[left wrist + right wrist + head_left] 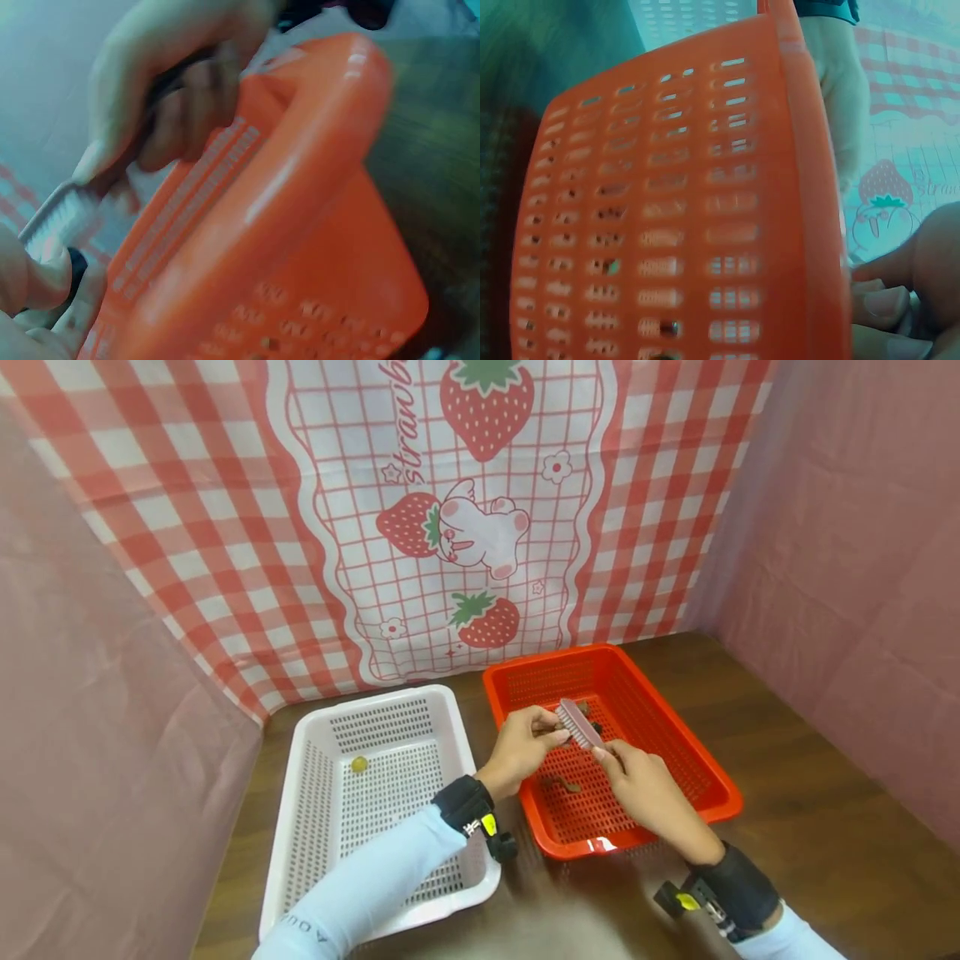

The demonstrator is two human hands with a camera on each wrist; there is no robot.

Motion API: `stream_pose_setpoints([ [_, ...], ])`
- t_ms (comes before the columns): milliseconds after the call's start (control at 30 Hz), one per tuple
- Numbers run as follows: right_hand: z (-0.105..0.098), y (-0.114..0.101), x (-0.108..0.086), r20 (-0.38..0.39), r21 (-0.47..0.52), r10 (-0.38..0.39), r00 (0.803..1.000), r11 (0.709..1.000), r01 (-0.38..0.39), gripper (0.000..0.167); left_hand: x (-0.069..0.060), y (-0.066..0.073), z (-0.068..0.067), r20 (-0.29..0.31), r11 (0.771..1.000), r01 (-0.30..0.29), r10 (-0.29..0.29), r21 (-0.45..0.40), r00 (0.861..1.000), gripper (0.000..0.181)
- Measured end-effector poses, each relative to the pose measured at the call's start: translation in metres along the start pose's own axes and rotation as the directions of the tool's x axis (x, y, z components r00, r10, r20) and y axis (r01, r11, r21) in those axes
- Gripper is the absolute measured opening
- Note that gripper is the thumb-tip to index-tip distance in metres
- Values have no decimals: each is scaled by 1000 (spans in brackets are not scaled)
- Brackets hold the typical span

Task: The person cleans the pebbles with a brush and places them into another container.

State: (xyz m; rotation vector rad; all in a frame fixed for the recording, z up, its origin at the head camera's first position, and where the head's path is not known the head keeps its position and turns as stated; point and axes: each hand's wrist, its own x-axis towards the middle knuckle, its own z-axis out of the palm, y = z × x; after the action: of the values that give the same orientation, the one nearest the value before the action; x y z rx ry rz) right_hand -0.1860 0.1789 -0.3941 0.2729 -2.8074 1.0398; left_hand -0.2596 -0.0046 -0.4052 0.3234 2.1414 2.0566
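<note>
Over the red plastic basket (555,657), my right hand (641,781) grips a small pink scrubbing brush (581,724) with white bristles. My left hand (519,745) pinches a small dark piece (77,271) against the bristles; its kind cannot be made out. The left wrist view shows the right hand (187,97) curled round the brush handle and the left thumb close to the bristles. Inside the red basket lie a brown curved piece (570,786) and a few dark bits. In the right wrist view the basket wall (780,225) hides most of the work.
A white perforated basket (288,802) stands on the left, holding one yellowish round thing (359,764). Both baskets sit on a dark wooden table (810,827). A checked strawberry cloth (480,610) hangs behind, and pink cloth (847,568) walls both sides.
</note>
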Motion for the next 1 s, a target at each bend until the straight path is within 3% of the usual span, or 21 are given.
stream_pose_setpoints([
  [167, 0, -5, 1, -11, 17, -11, 1000, 1000, 11, 31, 2, 9, -2, -60, 1000, -31, 31, -1, 998, 15],
  [367, 0, -8, 4, -51, 31, -30, 998, 999, 31, 27, 1, 14, -2, -21, 999, -36, 36, 29, 999, 14],
  [500, -1, -9, 4, -30, 26, -27, 999, 999, 28, 30, 0, 15, -3, -68, 997, -72, 73, 15, 995, 15],
  [633, -2, -8, 4, -27, 37, -16, 1000, 999, 17, 32, -3, 15, -1, -8, 990, -78, 79, 115, 997, 14],
  [833, -3, -5, -3, -1, 28, 5, 1000, 1000, -5, 32, -3, 14, -4, -47, 993, -71, 75, 91, 996, 13],
  [1000, 0, -5, -1, -8, 42, 4, 1000, 999, -3, 31, -4, 11, -5, 15, 989, -63, 61, 135, 998, 15],
])
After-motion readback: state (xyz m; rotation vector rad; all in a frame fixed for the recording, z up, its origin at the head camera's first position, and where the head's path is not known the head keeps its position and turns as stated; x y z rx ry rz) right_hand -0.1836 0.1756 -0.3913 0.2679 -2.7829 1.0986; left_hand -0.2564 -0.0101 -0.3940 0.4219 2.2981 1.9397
